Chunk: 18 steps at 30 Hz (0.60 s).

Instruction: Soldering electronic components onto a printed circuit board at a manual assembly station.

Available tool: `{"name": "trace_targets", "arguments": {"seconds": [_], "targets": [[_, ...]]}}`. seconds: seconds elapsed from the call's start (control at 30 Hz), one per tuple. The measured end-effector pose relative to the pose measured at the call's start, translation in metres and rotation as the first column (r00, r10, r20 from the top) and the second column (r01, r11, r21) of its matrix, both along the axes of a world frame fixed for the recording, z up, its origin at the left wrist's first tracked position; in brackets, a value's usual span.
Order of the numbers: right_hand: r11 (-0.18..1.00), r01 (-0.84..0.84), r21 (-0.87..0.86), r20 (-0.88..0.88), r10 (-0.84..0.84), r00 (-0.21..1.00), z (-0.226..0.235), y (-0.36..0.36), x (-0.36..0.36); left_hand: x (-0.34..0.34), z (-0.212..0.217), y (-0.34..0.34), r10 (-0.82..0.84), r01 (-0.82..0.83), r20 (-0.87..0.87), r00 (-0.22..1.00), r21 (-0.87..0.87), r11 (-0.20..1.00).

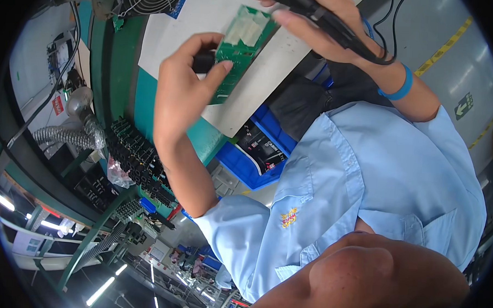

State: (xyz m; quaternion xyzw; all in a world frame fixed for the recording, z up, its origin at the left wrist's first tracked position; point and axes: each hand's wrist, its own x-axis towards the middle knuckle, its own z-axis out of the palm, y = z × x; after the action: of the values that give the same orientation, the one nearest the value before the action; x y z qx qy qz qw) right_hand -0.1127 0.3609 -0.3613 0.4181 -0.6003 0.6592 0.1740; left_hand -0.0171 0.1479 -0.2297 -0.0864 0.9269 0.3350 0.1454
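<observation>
At the far left a ribbed grey hose (pixel 65 136) curled beside rows of small black components (pixel 136 160) racked along the green bench edge (pixel 116 60). The left hand (pixel 180 90) was curled, its thumb and fingers pinching the lower end of a green circuit board (pixel 237 49), which stood tilted above a white mat (pixel 272 78) on the bench. A blue bin (pixel 257 154) sat below the mat's near edge. To the right, the right hand (pixel 318 25) closed its fingers around a black pen-shaped tool (pixel 324 20), its cable (pixel 383 50) trailing past a blue wristband (pixel 400 86); the tool's tip sat near the board's upper end.
</observation>
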Motion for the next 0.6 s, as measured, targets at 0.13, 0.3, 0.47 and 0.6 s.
{"name": "trace_targets", "arguments": {"seconds": [0.13, 0.3, 0.47, 0.6], "targets": [[0.997, -0.07, 0.041, -0.02, 0.071, 0.997, 0.007, 0.028, 0.021, -0.007, -0.023, -0.032, 0.187, -0.205, 0.085, 0.979, 0.339, 0.918], [0.98, -0.197, 0.001, -0.079, 0.197, 0.977, -0.009, 0.038, 0.033, -0.007, -0.039, -0.032, 0.273, -0.253, 0.025, 0.962, 0.465, 0.848], [0.971, -0.203, 0.128, -0.081, 0.215, 0.973, -0.014, 0.051, 0.034, -0.009, -0.045, -0.029, 0.294, -0.259, -0.003, 0.956, 0.463, 0.847], [0.948, -0.207, 0.24, -0.084, 0.233, 0.969, -0.018, 0.056, 0.035, -0.009, -0.046, -0.027, 0.295, -0.241, -0.026, 0.955, 0.509, 0.826]]}}
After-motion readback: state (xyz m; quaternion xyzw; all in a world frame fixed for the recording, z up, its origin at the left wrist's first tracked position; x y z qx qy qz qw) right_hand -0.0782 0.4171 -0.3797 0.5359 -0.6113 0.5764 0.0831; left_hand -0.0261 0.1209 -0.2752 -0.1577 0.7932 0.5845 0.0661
